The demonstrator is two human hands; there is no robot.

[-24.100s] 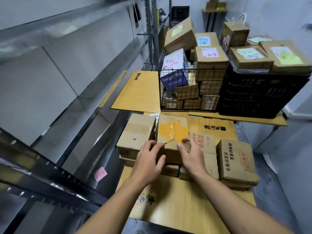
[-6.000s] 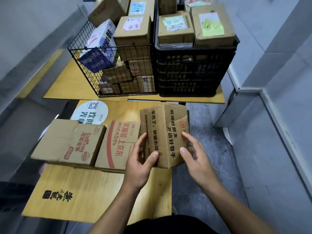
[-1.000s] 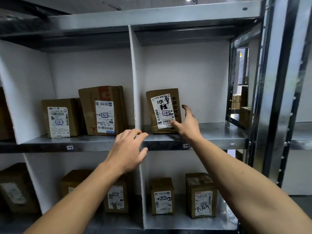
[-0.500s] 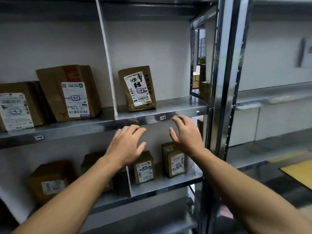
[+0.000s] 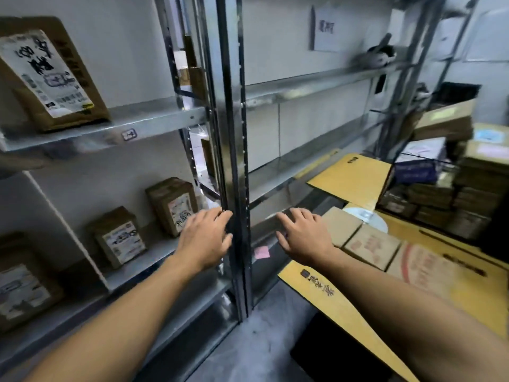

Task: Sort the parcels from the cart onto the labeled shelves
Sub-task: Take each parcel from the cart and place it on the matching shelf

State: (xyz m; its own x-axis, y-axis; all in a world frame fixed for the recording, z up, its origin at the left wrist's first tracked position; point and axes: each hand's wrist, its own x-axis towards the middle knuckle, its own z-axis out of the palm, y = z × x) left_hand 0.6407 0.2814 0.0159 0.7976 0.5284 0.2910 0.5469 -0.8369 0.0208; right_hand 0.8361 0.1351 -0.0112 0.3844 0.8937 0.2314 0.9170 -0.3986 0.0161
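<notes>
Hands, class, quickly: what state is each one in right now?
Left hand: open, fingers relaxed, holding nothing.
Right hand: open, fingers spread, holding nothing.

**Steel post splits our reach**

Our left hand (image 5: 205,238) and right hand (image 5: 303,238) hang spread either side of the steel upright (image 5: 232,161), the main bar to crossing. Left of it, the upper shelf (image 5: 154,118) has bare room right of the leaning parcel (image 5: 46,75). A taller box (image 5: 172,205), a smaller box (image 5: 118,237) and a white divider (image 5: 66,227) crowd the lower bay (image 5: 165,249). Rightward the cart (image 5: 316,285) presses close, leaving a floor strip (image 5: 259,343).
</notes>
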